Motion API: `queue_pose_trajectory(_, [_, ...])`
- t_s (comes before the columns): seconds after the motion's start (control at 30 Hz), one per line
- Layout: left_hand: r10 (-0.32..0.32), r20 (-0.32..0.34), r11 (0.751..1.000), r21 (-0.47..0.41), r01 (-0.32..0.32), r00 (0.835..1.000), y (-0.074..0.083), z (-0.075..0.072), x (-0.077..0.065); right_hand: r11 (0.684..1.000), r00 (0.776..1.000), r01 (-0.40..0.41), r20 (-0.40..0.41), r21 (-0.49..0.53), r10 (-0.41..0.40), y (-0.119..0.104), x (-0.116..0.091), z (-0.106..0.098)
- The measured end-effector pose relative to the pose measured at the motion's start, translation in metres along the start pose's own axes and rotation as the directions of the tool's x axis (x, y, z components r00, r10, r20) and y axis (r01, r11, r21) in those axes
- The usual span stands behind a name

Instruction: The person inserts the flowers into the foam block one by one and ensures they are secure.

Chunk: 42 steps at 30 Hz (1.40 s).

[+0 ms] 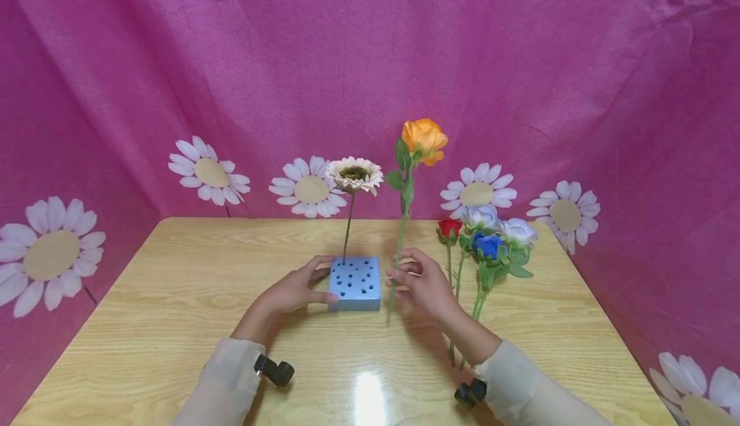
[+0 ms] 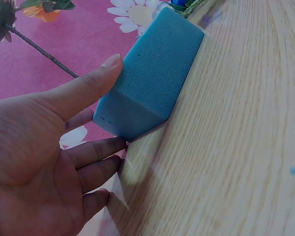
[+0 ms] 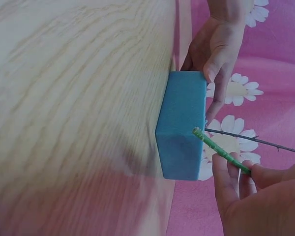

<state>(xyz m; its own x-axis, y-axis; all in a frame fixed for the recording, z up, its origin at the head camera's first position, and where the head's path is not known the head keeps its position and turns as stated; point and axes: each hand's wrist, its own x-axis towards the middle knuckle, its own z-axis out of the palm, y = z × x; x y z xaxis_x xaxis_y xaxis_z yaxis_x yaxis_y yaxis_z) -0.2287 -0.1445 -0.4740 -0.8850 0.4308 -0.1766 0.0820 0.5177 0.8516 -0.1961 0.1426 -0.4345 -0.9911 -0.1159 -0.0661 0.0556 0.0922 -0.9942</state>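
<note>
A blue foam block (image 1: 354, 296) with several holes in its top sits mid-table. One cream sunflower-like flower (image 1: 355, 175) stands upright in a hole near the block's back left corner. My left hand (image 1: 291, 286) holds the block's left side, thumb (image 2: 105, 73) at the front corner and fingers behind. Between thumb and fingers, my right hand (image 1: 428, 284) pinches the stem of an orange rose (image 1: 424, 138), held nearly upright just right of the block. In the right wrist view, the cut end of the green stem (image 3: 221, 151) points toward the block, apparently apart from it.
To the right, beyond my right forearm, lie a red rose (image 1: 449, 229), a blue rose (image 1: 488, 246) and pale bluish-white flowers (image 1: 518, 231), their stems running toward me. A pink curtain (image 1: 358, 60) printed with daisies borders the wooden table (image 1: 231, 259) at the back and sides.
</note>
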Motion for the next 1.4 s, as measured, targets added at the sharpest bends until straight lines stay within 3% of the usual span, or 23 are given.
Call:
queue_pose_trajectory(0.8, [-0.013, -0.001, 1.0, 0.001, 0.013, 1.0, 0.001, -0.001, 0.002, 0.991, 0.991, 0.108, -0.091, 0.078, -0.1, -0.01, 0.018, 0.021])
queue_pose_trajectory(1.4, [-0.028, -0.004, 0.999, -0.016, 0.028, 1.0, 0.001, 0.001, 0.001, 0.986, 0.978, 0.161, -0.143, 0.043, -0.154, -0.014, 0.035, 0.037])
